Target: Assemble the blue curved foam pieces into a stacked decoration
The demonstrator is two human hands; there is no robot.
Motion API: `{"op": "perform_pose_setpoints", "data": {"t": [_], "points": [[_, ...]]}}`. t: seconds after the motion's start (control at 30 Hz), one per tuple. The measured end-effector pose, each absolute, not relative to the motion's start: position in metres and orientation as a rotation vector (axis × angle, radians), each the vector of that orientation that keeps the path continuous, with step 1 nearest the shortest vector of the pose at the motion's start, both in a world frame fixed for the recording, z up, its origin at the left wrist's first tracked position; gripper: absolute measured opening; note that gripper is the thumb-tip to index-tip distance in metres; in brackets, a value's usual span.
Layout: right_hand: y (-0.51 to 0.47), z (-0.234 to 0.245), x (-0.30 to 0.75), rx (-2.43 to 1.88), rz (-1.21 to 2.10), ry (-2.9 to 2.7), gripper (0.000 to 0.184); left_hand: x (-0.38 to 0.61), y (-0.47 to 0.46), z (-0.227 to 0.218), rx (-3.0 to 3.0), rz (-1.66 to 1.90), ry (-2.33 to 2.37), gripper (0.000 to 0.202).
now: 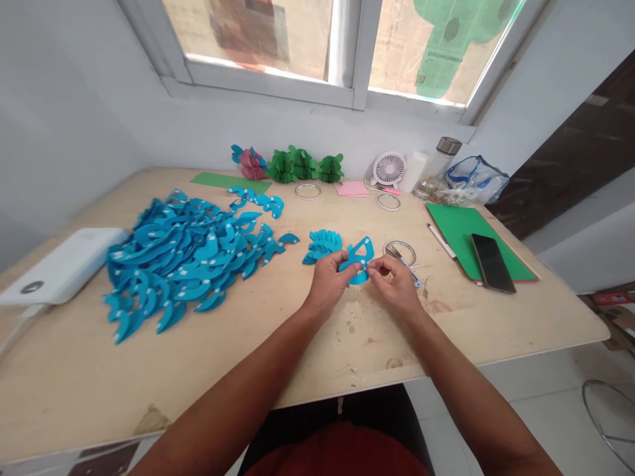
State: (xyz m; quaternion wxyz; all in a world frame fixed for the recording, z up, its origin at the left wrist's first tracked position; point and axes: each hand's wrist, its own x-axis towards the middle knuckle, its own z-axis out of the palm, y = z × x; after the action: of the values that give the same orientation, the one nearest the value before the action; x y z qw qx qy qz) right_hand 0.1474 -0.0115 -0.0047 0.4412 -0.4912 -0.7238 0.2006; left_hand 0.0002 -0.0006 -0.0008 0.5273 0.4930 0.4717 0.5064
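Note:
Near the middle of the table, my left hand [330, 277] pinches a blue paper cutout [361, 248] that has small white squares on it. Closed in a pinch at the cutout's right edge is my right hand [394, 281]; whatever lies between its fingertips is too small to make out. Just beyond my left hand lies a small fanned stack of blue paper pieces [322, 244]. A large heap of similar blue pieces with white squares [188, 244] spreads across the left. Beside my right hand are a roll of tape [407, 248] and scissors with a blue handle [415, 280], partly hidden.
A white power bank [69, 261] with a cable sits at far left. Green paper [446, 231], a phone [492, 263] and a pen [441, 240] lie right. Along the wall stand green paper ornaments [302, 164], a small fan [389, 169] and a bottle [441, 162].

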Motion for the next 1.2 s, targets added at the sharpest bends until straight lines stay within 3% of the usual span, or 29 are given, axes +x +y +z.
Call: {"op": "perform_pose_setpoints", "data": {"t": [0.67, 1.2], "points": [[-0.0125, -0.0069, 0.1465, -1.303, 0.322, -1.884, 0.009, 0.0031, -0.0005, -0.002, 1.267, 1.276, 1.103, 0.006], [-0.0132, -0.0089, 0.1443, -1.361, 0.412, -1.813, 0.012, 0.0104, -0.0045, -0.0046, 1.17, 1.351, 1.104, 0.015]]}}
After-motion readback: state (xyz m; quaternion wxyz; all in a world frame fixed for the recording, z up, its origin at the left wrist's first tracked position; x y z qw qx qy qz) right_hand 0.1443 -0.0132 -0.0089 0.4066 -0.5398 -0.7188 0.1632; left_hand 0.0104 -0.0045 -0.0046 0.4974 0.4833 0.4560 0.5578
